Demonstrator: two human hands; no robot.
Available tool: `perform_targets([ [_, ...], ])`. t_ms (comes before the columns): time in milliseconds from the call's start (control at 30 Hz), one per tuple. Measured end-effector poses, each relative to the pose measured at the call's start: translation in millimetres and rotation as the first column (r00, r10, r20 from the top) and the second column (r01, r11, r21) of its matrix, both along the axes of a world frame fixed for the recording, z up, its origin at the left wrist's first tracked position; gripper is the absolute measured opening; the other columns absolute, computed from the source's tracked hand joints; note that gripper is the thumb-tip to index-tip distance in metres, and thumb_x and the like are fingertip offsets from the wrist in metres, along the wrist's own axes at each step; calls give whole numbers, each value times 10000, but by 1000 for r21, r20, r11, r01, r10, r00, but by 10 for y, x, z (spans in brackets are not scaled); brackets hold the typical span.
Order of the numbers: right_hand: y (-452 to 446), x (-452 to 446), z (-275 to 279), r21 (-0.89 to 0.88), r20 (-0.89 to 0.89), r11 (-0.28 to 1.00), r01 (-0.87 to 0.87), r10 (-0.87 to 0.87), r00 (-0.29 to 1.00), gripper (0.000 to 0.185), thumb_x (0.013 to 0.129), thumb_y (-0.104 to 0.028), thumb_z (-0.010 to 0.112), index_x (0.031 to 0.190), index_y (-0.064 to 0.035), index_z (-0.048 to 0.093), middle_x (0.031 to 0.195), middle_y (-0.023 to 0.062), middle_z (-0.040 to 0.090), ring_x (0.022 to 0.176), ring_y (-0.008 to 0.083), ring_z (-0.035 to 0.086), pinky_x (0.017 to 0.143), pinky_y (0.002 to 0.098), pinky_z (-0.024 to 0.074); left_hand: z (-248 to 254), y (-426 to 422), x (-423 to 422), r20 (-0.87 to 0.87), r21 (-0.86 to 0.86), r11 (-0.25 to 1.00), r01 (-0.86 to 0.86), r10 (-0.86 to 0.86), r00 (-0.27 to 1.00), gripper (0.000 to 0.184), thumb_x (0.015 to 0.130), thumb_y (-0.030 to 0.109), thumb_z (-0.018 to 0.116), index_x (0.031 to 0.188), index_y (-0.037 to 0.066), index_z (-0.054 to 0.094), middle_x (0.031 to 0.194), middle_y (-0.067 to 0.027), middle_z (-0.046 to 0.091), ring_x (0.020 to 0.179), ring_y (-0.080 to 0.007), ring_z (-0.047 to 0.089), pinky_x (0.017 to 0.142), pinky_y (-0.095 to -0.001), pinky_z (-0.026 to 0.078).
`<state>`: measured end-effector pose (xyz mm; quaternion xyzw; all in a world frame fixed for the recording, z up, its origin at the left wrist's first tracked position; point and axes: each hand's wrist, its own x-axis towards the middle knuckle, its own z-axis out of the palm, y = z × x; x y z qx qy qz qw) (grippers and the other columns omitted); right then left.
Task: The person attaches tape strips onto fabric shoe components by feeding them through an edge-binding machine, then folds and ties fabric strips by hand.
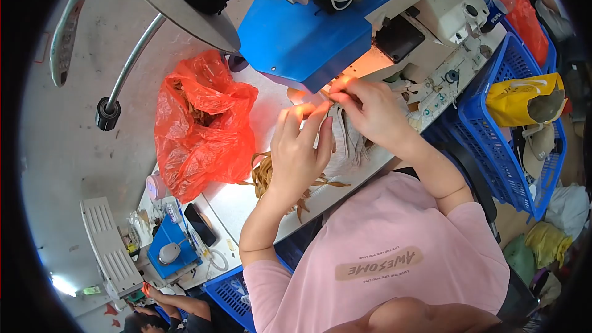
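Under the lit head of a blue sewing machine (pixel 302 37), my two hands come close together. My left hand (pixel 299 151) has its fingers bent and pinched; what lies between them is too small to name. Thumb and forefinger of my right hand (pixel 370 108) press together on a small thin piece that I cannot make out. Greyish-white strips (pixel 351 142) hang between and below my hands. A bundle of tan-brown strips (pixel 263 176) lies on the white table beside my left wrist.
Left of my hands, a red plastic bag (pixel 206 126) holds more brown strips. A dark phone (pixel 399 37) lies on the machine bed. Blue baskets (pixel 487 142) stand at right, one with a yellow bag (pixel 524 100). Another person's arm (pixel 179 301) shows at lower left.
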<state>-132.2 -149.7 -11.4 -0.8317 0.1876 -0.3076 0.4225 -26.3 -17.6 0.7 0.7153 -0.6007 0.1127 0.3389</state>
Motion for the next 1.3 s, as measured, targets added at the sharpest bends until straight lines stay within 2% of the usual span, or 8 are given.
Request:
perform_targets([
  [33,0,-9,-5,-23,-4,1000,-6,6,1000,131,906,-129,572,964,-36,643,721,148,630,652,322,621,590,406,472,-44,15,26,31,42,999,9,-10,999,306,794,51,684,1096,42,636,954,-86,536,873,-272,531,675,-361,462],
  [133,4,-40,10,-89,-42,996,-24,20,999,160,904,-147,571,992,-51,663,767,142,647,708,339,633,612,430,482,-74,-5,41,67,65,998,-10,5,998,356,787,24,684,1139,51,637,985,-98,547,900,-283,528,753,-374,460],
  [300,-22,-25,63,-177,-145,983,-39,13,989,202,914,-171,556,1030,-51,668,821,137,658,743,328,638,633,423,494,-116,-38,98,121,88,996,-26,16,992,348,796,90,671,1138,40,629,1023,-106,542,929,-289,518,735,-376,464],
  [400,-40,2,44,-171,-107,985,-25,7,994,207,915,-173,550,1028,-44,666,810,142,658,727,332,636,628,425,492,-69,-55,119,118,132,990,-44,28,993,343,806,113,661,1140,42,631,1034,-110,545,934,-288,521,738,-373,471],
  [600,-13,-1,151,-23,-186,999,25,-29,982,191,908,-149,552,1019,-31,653,812,152,668,705,347,629,626,434,487,-82,-60,125,108,149,987,-52,36,993,339,805,131,663,1134,51,636,1031,-109,545,938,-285,521,725,-373,476],
  [700,-20,16,50,-38,-96,999,-13,9,995,196,907,-149,555,1026,-24,648,815,161,667,711,349,630,625,437,484,-84,-61,122,109,154,987,-52,36,993,341,802,131,667,1132,54,635,1035,-111,545,940,-286,520,723,-374,476],
  [900,51,-21,249,-2,-252,998,58,-57,966,208,904,-146,559,1026,-6,654,806,173,662,732,351,631,647,435,489,-111,-61,113,118,135,989,-56,40,992,354,792,127,674,1136,55,629,1048,-118,546,950,-297,517,731,-378,476],
  [1300,22,-4,73,-50,-86,999,10,-15,996,185,888,-95,547,1008,-8,659,861,146,660,765,338,633,673,430,497,-129,-55,113,142,143,988,-58,38,989,382,783,123,681,1153,55,615,1078,-126,533,968,-310,507,753,-385,476],
])
